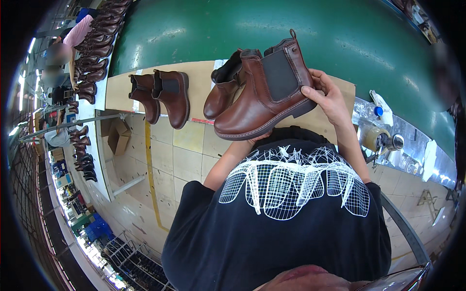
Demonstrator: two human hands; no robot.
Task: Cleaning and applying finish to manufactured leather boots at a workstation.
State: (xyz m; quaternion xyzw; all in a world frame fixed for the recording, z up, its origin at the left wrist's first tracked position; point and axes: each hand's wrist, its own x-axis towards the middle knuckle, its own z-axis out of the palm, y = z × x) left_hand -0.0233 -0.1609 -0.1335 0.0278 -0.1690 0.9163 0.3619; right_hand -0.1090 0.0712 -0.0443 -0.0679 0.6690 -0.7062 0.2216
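A brown leather Chelsea boot (pixel 252 104) with dark elastic side panels is raised, its toe pointing left and its sole tilted. My right hand (pixel 330 97) grips it at the heel, thumb on the near side and fingers behind. My left hand (pixel 258 137) is under the boot near the sole; its fingers are hidden, so its hold cannot be made out. Just behind stands a matching boot (pixel 221 97), partly covered by the raised one. Farther left, a pair of similar boots (pixel 172 99) stands upright on brown cardboard (pixel 116 94).
Beyond the cardboard stretches a green work surface (pixel 194 34). To the right are a blue-capped bottle (pixel 378 111), a white cloth (pixel 386 116) and a jar (pixel 374 138). Rows of shoes (pixel 94 63) line a white bench at left, where other people (pixel 77 34) are. An open cardboard box (pixel 119 136) sits below.
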